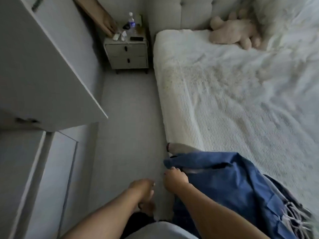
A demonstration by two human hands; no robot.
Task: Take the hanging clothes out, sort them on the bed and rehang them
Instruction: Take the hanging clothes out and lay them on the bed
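Two hands in view: my right hand [174,178] grips the blue garment [229,185] at the bed [224,100] edge; my left hand [143,188] hangs relaxed, holding nothing

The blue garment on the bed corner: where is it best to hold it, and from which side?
Probably the near upper edge of the blue garment, where the right hand already touches it. That edge overhangs the bed toward the aisle, so reach from the aisle side.

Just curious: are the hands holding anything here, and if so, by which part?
The right hand grips the blue garment at its near edge by the bed's side. The left hand holds nothing.
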